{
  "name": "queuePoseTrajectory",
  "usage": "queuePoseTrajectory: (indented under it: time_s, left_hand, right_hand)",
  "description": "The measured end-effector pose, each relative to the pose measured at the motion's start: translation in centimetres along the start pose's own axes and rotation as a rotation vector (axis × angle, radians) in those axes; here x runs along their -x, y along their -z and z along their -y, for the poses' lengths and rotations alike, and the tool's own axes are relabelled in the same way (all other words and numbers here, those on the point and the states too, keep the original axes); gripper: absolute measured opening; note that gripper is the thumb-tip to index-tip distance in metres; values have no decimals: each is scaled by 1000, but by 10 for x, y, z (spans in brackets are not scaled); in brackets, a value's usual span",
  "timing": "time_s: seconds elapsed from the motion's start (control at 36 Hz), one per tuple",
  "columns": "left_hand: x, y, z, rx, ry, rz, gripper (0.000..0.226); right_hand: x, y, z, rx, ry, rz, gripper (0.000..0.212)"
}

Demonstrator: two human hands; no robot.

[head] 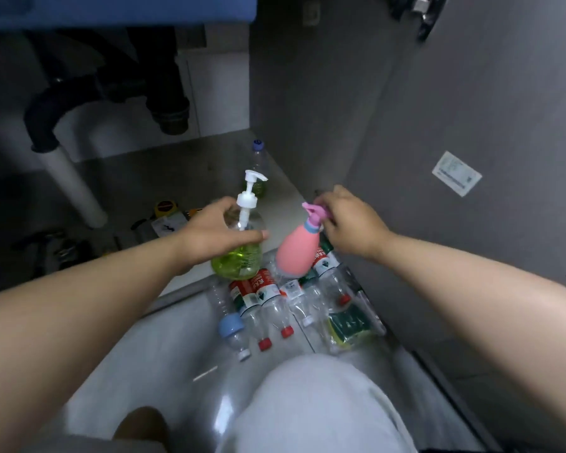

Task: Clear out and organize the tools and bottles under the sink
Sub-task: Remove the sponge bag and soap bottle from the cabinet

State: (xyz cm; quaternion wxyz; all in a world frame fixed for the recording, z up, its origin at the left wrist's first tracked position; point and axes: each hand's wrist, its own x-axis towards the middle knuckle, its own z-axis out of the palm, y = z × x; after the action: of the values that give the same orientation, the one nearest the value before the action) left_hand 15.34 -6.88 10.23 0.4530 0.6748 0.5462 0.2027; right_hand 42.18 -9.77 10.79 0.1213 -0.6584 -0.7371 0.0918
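Above the floor's clear empty bottles (268,302), the left hand (219,233) grips a green-filled, white-pumped pump bottle (239,256); the right hand (350,220) pinches a pink spray bottle (296,253) by its trigger head.

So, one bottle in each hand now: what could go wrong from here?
The right hand holds the pink spray bottle only by its trigger head; that grip could slip or squirt. The empty bottles lie loose below; the green pump bottle in the left hand may tip if set there.
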Motion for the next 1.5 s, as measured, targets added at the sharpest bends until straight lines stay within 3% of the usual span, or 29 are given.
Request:
queuePoseTrajectory:
  time_s: [0.22,0.36,0.56,0.81,0.97,1.06,1.11,1.17,1.28,1.36,1.5]
  left_hand:
    - [39,-8,-6,73,33,-53,65]
    - [48,-17,14,20,73,-8,83]
    - [46,-25,27,0,54,32,67]
    - [41,-38,35,-25,51,57,93]
    - [40,-39,34,-13,27,79,92]
    - [39,-39,31,-15,21,91,104]
    - [39,-39,29,-22,16,95,101]
    - [40,-39,27,-34,5,93,93]
    - [40,-35,26,-58,-25,84,82]
    - [40,-32,25,-80,-46,79,84]
    - [42,-29,21,-180,-99,14,83]
  right_hand:
    - [77,-43,-13,44,24,235,19]
    - [103,-71,-21,13,18,342,19]
    - [114,-104,-28,-23,-54,403,15]
    - [121,-130,-29,17,-77,396,23]
    - [121,-137,-34,-38,-148,425,29]
    - [111,-128,-33,-116,-191,423,34]
    - [99,-113,-25,-225,-192,302,25]
    - [83,-91,-11,-441,-231,175,17]
    - [58,-37,33,-922,-311,154,38]
    - [47,-9,61,-912,-286,195,45]
    - [40,9,87,-905,-260,151,36]
